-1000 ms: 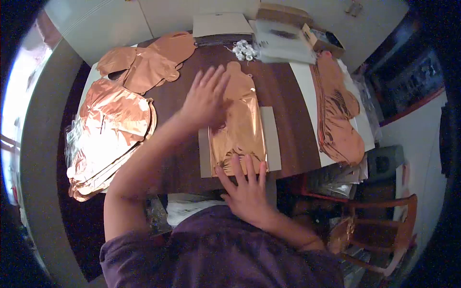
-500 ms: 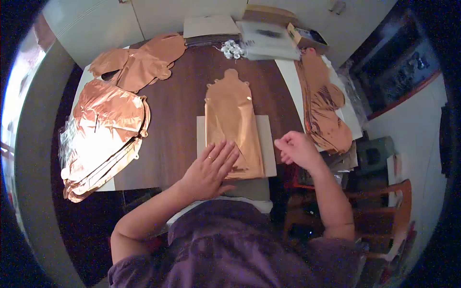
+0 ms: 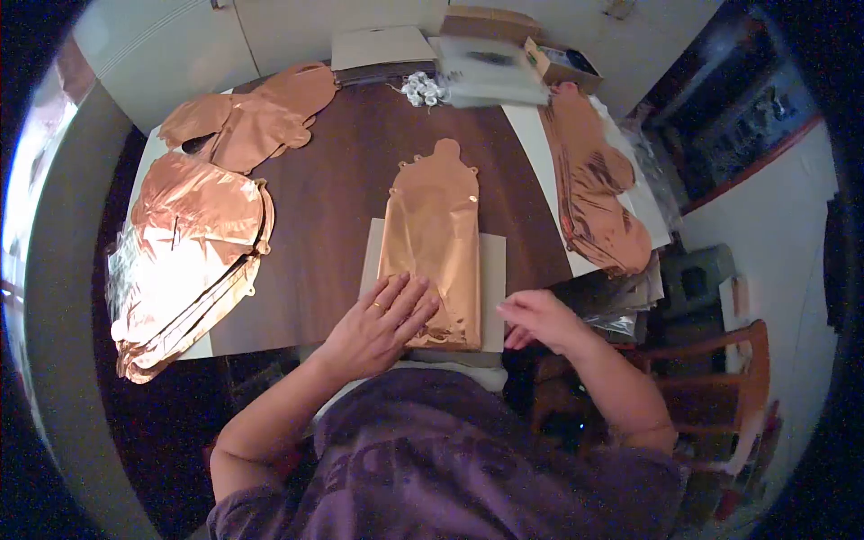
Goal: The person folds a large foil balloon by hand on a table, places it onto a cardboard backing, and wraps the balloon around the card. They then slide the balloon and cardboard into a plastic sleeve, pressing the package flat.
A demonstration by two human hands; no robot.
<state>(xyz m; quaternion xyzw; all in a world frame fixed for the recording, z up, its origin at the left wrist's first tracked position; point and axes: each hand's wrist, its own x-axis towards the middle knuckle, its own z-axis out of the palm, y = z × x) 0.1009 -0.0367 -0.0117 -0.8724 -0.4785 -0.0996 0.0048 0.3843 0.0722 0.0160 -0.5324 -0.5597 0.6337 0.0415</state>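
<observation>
A folded copper-coloured foil balloon (image 3: pixel 432 225), flat and uninflated, lies on a sheet of cardboard (image 3: pixel 492 279) at the table's near edge. Its narrow rounded tab points away from me, and small ring tabs show along its upper edges. My left hand (image 3: pixel 380 324), with a ring on one finger, rests palm down over the foil's lower left part, fingers stretched out. Just right of the cardboard's edge, my right hand (image 3: pixel 542 321) hovers with fingers loosely extended to the left; nothing shows in it.
Stacks of flat copper foil balloons lie at the left (image 3: pixel 193 225), back left (image 3: pixel 261 117) and right (image 3: pixel 589 180) of the brown table (image 3: pixel 315 198). Behind are a white ribbon bundle (image 3: pixel 421 89), stacked card (image 3: pixel 382 52) and an open box (image 3: pixel 562 63). A wooden chair (image 3: pixel 756 378) stands right.
The folded foil and cardboard have turned slightly and come nearer to me. My right hand has moved down and left, its fingers straighter. My left hand stays on the foil, a little lower.
</observation>
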